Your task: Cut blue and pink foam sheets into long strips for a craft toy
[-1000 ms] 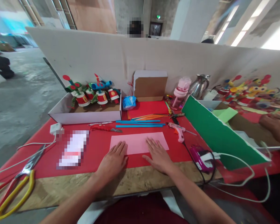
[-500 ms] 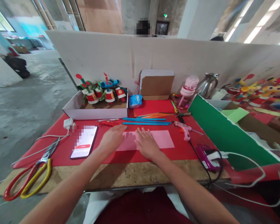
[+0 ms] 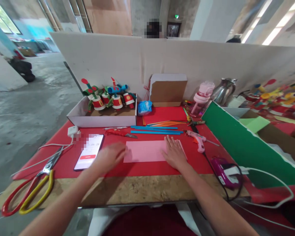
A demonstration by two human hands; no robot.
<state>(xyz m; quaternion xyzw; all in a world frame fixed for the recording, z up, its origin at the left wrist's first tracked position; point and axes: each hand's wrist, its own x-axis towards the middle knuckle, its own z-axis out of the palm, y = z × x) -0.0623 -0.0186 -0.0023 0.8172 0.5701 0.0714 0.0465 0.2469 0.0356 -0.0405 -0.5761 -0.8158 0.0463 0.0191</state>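
Currently, the right hand (image 3: 174, 154) rests on pink paper (image 3: 144, 152).

Paper (image 3: 145, 152) lies between phone (image 3: 90, 151) and glue gun (image 3: 198, 141), strips (image 3: 157, 132) behind.

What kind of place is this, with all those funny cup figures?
It looks like a craft workshop, though I can't be sure. The table has a glue gun and pink paper, and colourful cup figures sit in a white box.
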